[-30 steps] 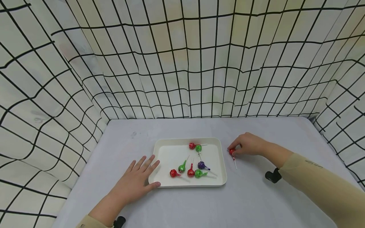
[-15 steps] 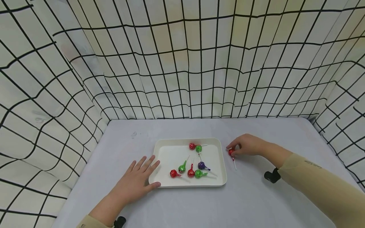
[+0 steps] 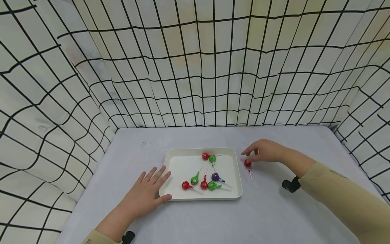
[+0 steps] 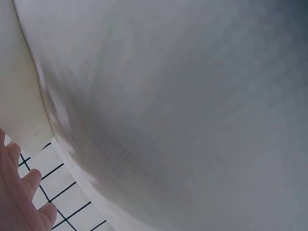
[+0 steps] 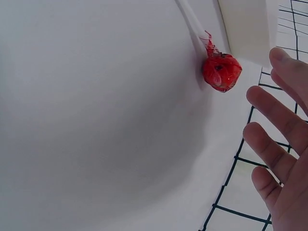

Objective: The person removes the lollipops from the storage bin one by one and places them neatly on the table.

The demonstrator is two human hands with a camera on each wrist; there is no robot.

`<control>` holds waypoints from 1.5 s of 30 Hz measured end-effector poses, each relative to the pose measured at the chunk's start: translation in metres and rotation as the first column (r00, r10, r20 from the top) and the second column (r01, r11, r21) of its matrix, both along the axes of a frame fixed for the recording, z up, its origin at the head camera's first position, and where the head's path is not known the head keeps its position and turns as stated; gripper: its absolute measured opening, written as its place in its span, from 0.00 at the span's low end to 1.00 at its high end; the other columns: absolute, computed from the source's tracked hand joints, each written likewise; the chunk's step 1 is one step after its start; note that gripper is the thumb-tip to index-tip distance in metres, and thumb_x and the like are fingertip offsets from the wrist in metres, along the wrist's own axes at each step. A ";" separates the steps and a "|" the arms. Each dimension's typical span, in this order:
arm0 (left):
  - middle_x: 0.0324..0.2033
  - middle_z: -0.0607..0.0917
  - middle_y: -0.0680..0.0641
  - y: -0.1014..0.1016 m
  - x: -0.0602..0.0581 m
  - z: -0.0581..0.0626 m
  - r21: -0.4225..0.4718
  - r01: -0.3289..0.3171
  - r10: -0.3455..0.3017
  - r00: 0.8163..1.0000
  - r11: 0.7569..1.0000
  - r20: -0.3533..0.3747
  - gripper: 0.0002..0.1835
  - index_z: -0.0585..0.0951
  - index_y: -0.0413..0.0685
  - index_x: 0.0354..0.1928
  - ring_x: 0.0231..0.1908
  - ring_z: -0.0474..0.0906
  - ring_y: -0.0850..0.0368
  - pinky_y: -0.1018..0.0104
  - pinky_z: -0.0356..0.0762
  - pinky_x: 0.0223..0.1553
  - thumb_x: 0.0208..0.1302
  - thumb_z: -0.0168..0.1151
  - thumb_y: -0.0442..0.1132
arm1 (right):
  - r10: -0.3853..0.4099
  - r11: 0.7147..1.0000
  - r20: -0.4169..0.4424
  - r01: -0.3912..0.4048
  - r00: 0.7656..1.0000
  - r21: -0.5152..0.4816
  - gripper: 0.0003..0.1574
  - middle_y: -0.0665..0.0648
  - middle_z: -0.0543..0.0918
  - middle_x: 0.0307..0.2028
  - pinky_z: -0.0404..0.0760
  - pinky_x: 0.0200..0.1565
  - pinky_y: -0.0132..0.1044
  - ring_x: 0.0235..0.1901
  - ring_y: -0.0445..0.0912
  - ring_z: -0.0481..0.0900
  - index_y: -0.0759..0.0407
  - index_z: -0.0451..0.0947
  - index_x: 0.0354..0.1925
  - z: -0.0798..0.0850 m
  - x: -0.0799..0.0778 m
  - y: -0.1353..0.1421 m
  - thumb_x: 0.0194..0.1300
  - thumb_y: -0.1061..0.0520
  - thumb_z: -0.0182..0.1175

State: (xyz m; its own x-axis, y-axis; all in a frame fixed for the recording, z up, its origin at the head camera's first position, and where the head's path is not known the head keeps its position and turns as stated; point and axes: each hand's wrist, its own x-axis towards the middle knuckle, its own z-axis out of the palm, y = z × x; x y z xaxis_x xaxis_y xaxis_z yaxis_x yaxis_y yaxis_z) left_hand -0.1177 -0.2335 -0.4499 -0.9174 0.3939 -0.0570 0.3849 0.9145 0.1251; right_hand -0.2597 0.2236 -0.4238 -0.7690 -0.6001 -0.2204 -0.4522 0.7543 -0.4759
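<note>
A red lollipop lies on the table just right of the tray, its white stick toward the front. In the right wrist view the same red lollipop lies apart from the spread fingers. My right hand hovers just above and behind it, holding nothing. At the tray's left edge my left hand lies with straight, spread fingers, fingertips and thumb at the rim of the white tray. In the left wrist view only part of the left hand shows, beside the tray's wall.
Inside the tray lie several wrapped lollipops: red ones, such as the front-left red lollipop, green ones, such as a green lollipop, and a purple lollipop. A white cloth covers the table. Black-gridded white curtains surround its back and sides.
My right hand has let go of the red lollipop and lifted slightly away from it. The lollipop stays on the table, shifted slightly left. The left hand keeps its place.
</note>
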 end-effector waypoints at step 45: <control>0.76 0.57 0.49 0.000 0.000 0.003 -0.011 0.002 -0.002 1.000 1.000 0.002 0.45 0.62 0.58 0.76 0.75 0.49 0.41 0.37 0.46 0.72 0.64 0.50 0.73 | 0.268 0.959 0.032 -0.270 0.963 0.088 0.16 0.36 0.85 0.41 0.78 0.40 0.34 0.38 0.43 0.78 0.36 0.88 0.48 0.021 0.029 -0.108 0.60 0.47 0.72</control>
State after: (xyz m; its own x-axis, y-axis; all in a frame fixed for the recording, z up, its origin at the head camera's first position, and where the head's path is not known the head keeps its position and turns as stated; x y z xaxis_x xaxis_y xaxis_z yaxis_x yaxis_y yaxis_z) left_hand -0.1172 -0.2331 -0.4471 -0.9163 0.3954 -0.0635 0.3868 0.9149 0.1156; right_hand -0.2305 0.1160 -0.4025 -0.5766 -0.7613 -0.2966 -0.6359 0.6461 -0.4221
